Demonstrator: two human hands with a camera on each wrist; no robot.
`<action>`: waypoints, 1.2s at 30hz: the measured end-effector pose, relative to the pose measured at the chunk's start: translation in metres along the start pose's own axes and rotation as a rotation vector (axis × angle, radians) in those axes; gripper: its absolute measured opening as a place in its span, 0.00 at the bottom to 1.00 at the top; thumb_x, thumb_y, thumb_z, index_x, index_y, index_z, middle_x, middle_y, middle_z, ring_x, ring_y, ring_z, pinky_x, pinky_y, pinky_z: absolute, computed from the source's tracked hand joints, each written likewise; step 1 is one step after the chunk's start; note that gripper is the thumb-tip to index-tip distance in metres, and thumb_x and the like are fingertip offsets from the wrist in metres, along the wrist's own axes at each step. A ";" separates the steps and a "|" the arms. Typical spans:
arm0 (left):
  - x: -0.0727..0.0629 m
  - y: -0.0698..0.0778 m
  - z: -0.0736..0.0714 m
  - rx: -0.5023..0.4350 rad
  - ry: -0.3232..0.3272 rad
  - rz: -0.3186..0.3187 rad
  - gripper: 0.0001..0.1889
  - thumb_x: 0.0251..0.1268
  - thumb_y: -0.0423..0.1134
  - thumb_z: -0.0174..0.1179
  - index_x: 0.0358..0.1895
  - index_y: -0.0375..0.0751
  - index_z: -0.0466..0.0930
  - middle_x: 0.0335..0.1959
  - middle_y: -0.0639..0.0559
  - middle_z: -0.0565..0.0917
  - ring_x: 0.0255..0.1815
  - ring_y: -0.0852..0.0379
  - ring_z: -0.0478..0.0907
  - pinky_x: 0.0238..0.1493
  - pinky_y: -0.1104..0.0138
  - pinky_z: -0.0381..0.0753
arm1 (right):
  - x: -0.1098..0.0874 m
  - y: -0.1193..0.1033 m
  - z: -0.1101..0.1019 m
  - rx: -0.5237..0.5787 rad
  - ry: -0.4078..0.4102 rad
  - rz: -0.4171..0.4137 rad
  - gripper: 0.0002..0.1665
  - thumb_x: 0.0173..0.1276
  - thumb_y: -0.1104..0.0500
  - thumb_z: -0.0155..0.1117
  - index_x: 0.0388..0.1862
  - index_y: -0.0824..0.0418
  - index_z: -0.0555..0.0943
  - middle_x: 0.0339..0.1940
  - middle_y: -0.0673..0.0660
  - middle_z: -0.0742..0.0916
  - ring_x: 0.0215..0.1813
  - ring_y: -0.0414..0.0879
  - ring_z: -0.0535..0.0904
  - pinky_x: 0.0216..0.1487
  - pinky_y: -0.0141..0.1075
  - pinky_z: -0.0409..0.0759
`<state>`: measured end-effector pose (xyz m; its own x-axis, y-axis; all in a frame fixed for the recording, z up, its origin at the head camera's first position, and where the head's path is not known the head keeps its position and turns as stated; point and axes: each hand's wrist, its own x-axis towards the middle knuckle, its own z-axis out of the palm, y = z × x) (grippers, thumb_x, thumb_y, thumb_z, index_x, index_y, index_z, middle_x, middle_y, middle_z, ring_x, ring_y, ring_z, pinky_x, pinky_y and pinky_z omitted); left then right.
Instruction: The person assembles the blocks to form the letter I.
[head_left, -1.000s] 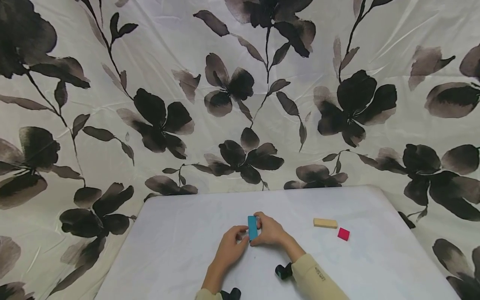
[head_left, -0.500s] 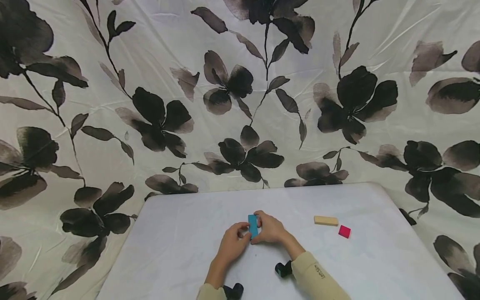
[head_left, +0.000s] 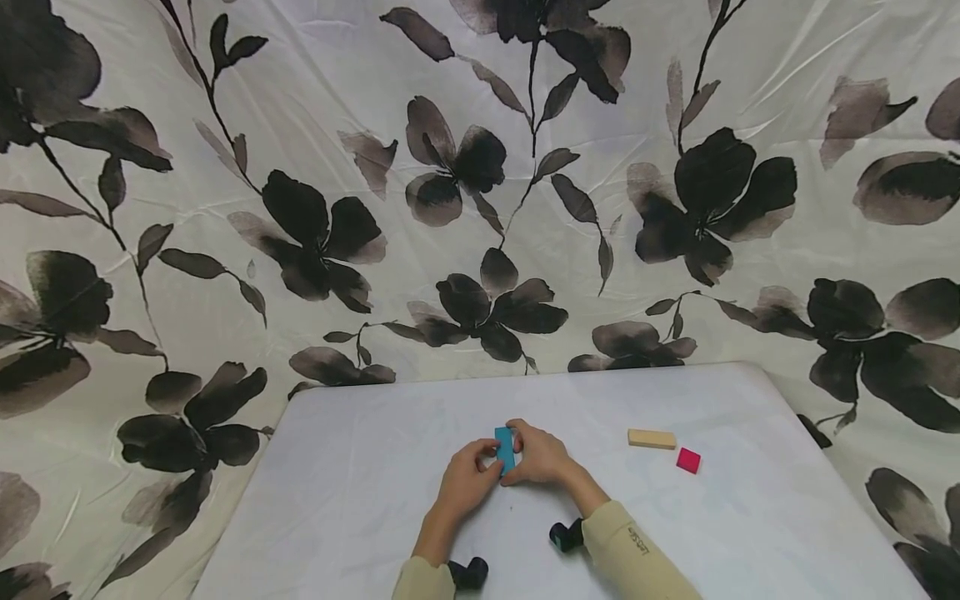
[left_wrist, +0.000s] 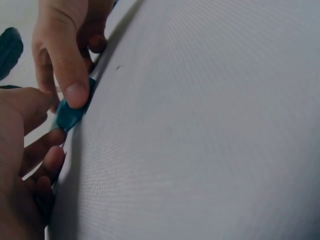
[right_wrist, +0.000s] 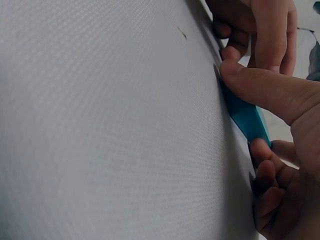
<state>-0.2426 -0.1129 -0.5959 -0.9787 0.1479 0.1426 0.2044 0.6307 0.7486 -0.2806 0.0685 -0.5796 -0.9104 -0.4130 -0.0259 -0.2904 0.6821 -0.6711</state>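
Observation:
In the head view a blue rectangular block [head_left: 505,450] lies lengthwise away from me on the white table, between both hands. My right hand [head_left: 542,454] pinches it end to end, thumb at the near end and fingers at the far one. From the left, my left hand [head_left: 467,479] has its thumb and curled fingers at the block's left side. The left wrist view shows a left fingertip against a corner of the blue block [left_wrist: 69,114]. Seen from the right wrist, the right thumb covers the near part of the blue block [right_wrist: 246,116].
To the right on the table [head_left: 360,467] lie a pale wooden bar [head_left: 652,439] and a small red block [head_left: 688,461], close together. A floral cloth [head_left: 480,192] hangs behind the far table edge. Black wrist cameras sit near both sleeves.
My left hand has shifted slightly forward and right, its fingertips now overlapping the blue block's left edge more. The right hand keeps its pinch; the view has tilted a little.

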 end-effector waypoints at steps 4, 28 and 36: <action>0.003 -0.003 0.001 0.012 0.010 0.006 0.17 0.63 0.44 0.66 0.54 0.47 0.82 0.41 0.57 0.82 0.25 0.64 0.70 0.25 0.70 0.70 | 0.000 0.000 0.000 0.003 0.000 0.004 0.57 0.39 0.43 0.83 0.67 0.59 0.68 0.32 0.45 0.77 0.31 0.41 0.71 0.31 0.35 0.68; 0.006 0.000 0.008 0.047 0.114 -0.020 0.15 0.57 0.47 0.70 0.47 0.50 0.87 0.39 0.57 0.85 0.24 0.65 0.70 0.26 0.70 0.70 | 0.001 0.000 -0.002 -0.006 0.007 -0.003 0.58 0.38 0.43 0.83 0.68 0.59 0.68 0.33 0.45 0.77 0.31 0.41 0.71 0.32 0.36 0.69; 0.006 0.000 0.007 0.035 0.105 -0.022 0.15 0.57 0.46 0.71 0.47 0.48 0.87 0.39 0.56 0.86 0.23 0.65 0.70 0.27 0.70 0.71 | -0.001 -0.001 -0.002 0.004 -0.003 -0.011 0.58 0.39 0.42 0.83 0.69 0.60 0.68 0.33 0.46 0.77 0.31 0.41 0.71 0.32 0.36 0.69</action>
<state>-0.2481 -0.1068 -0.5993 -0.9793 0.0545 0.1950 0.1820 0.6591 0.7297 -0.2794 0.0694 -0.5776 -0.9061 -0.4225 -0.0208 -0.2995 0.6753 -0.6740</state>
